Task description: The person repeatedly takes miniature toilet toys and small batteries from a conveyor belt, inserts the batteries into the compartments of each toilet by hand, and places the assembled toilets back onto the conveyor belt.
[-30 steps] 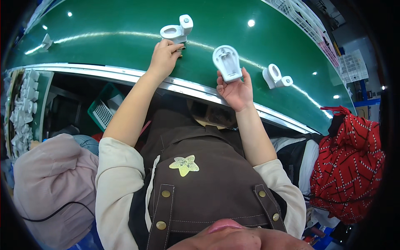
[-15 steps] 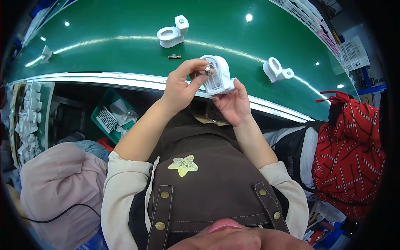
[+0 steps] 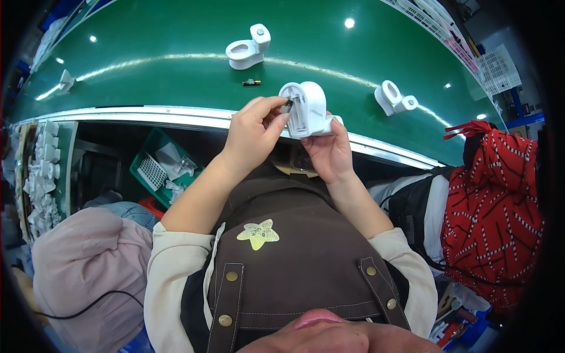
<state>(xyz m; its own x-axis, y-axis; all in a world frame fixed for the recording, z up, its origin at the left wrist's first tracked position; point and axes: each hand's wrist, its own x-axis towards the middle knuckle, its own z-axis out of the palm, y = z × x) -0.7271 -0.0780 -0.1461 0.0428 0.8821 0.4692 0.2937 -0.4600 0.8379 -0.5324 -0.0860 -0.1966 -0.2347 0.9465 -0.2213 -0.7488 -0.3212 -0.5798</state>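
In my right hand [image 3: 331, 154] is a white toy toilet [image 3: 316, 103], gripped by its lower right part above the table's near edge. Its open battery compartment is turned toward my left hand [image 3: 252, 134]. Thumb and fingers of that hand pinch a small battery [image 3: 288, 105] at the compartment's upper end; the fingertips hide much of it. Another battery [image 3: 251, 83], black and copper, lies on the green table [image 3: 176, 79] just beyond. Past it stands a second toy toilet [image 3: 244, 53], and a third toy toilet [image 3: 391, 99] is to the right.
A small white piece [image 3: 66, 80] sits at the table's far left. Below the near edge, a green basket [image 3: 154, 167] holds white plastic parts. People sit close on both sides, one in pale pink cloth [image 3: 88, 259], one in patterned red [image 3: 491, 206].
My hands have turned the toy toilet slightly, showing its compartment more side-on. My left fingertips have shifted a little left and down, and the battery's shiny end is now less visible.
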